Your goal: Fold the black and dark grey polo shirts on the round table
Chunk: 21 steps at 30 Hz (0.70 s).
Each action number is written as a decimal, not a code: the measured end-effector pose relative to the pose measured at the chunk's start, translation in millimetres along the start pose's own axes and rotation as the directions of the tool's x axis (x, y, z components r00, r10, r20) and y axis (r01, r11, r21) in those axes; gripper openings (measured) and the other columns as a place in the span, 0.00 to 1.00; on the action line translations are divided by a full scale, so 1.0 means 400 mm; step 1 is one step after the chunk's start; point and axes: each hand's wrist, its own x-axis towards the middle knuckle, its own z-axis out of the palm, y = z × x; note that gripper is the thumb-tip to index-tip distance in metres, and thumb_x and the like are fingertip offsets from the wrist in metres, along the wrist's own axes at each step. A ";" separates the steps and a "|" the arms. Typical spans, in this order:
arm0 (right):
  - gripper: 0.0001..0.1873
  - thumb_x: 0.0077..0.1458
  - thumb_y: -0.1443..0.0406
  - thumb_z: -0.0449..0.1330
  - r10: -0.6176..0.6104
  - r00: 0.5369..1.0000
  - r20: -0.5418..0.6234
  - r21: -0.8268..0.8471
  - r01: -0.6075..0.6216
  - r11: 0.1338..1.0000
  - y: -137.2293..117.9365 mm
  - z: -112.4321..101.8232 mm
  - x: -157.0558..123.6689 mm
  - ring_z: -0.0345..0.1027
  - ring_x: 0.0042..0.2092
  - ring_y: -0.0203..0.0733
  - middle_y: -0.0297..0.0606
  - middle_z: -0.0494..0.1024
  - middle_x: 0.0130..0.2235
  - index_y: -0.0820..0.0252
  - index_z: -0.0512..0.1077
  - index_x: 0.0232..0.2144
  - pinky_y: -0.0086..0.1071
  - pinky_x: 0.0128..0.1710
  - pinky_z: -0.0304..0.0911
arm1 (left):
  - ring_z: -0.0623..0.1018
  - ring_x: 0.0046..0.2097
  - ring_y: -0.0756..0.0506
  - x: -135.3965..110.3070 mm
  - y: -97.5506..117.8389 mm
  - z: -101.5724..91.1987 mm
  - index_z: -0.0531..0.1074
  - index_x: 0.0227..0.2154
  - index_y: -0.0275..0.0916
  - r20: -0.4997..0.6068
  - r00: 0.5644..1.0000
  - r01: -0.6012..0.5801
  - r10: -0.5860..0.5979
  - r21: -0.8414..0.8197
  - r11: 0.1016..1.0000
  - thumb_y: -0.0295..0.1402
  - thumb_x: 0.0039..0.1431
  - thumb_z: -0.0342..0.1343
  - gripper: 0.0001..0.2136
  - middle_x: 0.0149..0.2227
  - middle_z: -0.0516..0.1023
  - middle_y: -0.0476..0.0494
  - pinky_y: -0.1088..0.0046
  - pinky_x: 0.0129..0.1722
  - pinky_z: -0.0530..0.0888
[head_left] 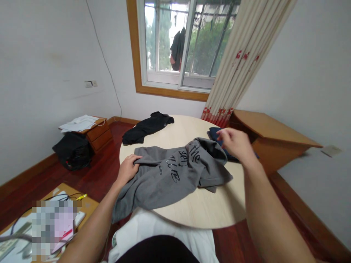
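1. The left grip [128,170] lies on the grey shirt's left edge; whether it pinches cloth, I cannot tell.
2. Black garment [148,128]: soft, matte, in a narrow strip at the worktop's [219,212] far-left edge.
3. Grey shirt [167,182]: mid-worktop, drooping over the near-left edge; black lettering, rumpled. Probably light, limp, unbreakable; best held by hem and shoulder.
4. Navy cloth [214,133]: far-right edge, partly hidden.
5. The right grip [234,144] is curled in front of it; pinching unclear.
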 end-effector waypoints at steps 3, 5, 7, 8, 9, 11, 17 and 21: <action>0.21 0.54 0.61 0.61 0.147 0.974 0.174 -0.305 -0.089 0.948 -0.017 0.080 0.001 0.72 0.50 0.55 0.52 0.77 0.48 0.60 0.74 0.50 0.41 0.48 0.66 | 0.76 0.48 0.41 -0.003 0.001 -0.005 0.77 0.40 0.40 -0.075 0.996 0.035 -0.042 -0.088 0.996 0.28 0.53 0.47 0.16 0.43 0.79 0.42 0.64 0.50 0.72; 0.27 0.52 0.62 0.63 0.202 0.938 0.283 -0.410 -0.072 0.909 -0.026 0.140 0.014 0.72 0.51 0.56 0.56 0.75 0.51 0.62 0.70 0.54 0.43 0.48 0.66 | 0.77 0.47 0.42 0.001 -0.001 -0.012 0.77 0.39 0.39 -0.190 0.973 0.099 -0.129 -0.164 0.982 0.29 0.53 0.47 0.15 0.43 0.79 0.42 0.66 0.49 0.73; 0.24 0.53 0.65 0.62 0.208 0.907 0.367 -0.426 -0.035 0.904 -0.031 0.175 0.032 0.72 0.51 0.57 0.58 0.74 0.51 0.63 0.71 0.53 0.43 0.48 0.66 | 0.77 0.45 0.42 0.017 -0.004 -0.026 0.77 0.38 0.38 -0.319 0.920 0.158 -0.230 -0.236 0.959 0.30 0.53 0.48 0.14 0.42 0.79 0.41 0.66 0.49 0.72; 0.21 0.53 0.66 0.61 0.204 0.903 0.379 -0.429 -0.024 0.903 -0.031 0.177 0.044 0.72 0.50 0.57 0.58 0.75 0.50 0.63 0.73 0.50 0.43 0.48 0.66 | 0.77 0.45 0.43 0.028 -0.005 -0.035 0.77 0.38 0.38 -0.373 0.890 0.171 -0.264 -0.264 0.949 0.31 0.52 0.49 0.14 0.42 0.79 0.41 0.66 0.49 0.72; 0.18 0.52 0.67 0.60 0.194 0.914 0.355 -0.431 -0.024 0.902 -0.032 0.169 0.056 0.72 0.50 0.57 0.57 0.76 0.48 0.63 0.75 0.47 0.43 0.48 0.65 | 0.77 0.44 0.43 0.040 -0.005 -0.047 0.77 0.38 0.37 -0.421 0.862 0.172 -0.283 -0.283 0.944 0.30 0.52 0.49 0.14 0.41 0.79 0.41 0.66 0.49 0.72; 0.16 0.52 0.68 0.59 0.160 0.973 0.167 -0.418 -0.078 0.905 -0.032 0.123 0.081 0.72 0.48 0.55 0.54 0.77 0.47 0.61 0.75 0.45 0.41 0.47 0.65 | 0.77 0.43 0.44 0.062 -0.003 -0.075 0.77 0.39 0.37 -0.509 0.815 0.141 -0.276 -0.286 0.948 0.29 0.51 0.49 0.15 0.40 0.79 0.42 0.67 0.49 0.72; 0.19 0.53 0.70 0.57 0.022 0.984 -0.176 -0.355 -0.084 0.931 -0.021 -0.011 0.110 0.71 0.46 0.51 0.50 0.75 0.48 0.59 0.72 0.48 0.37 0.43 0.62 | 0.72 0.52 0.40 0.023 0.037 -0.139 0.76 0.41 0.40 -0.619 0.777 0.149 -0.118 -0.002 0.989 0.25 0.51 0.47 0.17 0.46 0.74 0.40 0.59 0.54 0.68; 0.14 0.45 0.71 0.68 0.231 0.756 0.613 -0.353 -0.001 0.936 0.007 0.049 0.129 0.71 0.35 0.45 0.43 0.78 0.33 0.60 0.78 0.38 0.35 0.37 0.61 | 0.64 0.61 0.35 -0.035 0.091 -0.101 0.74 0.49 0.43 -0.400 0.913 0.174 -0.082 0.199 0.964 0.22 0.50 0.49 0.23 0.60 0.66 0.39 0.50 0.58 0.61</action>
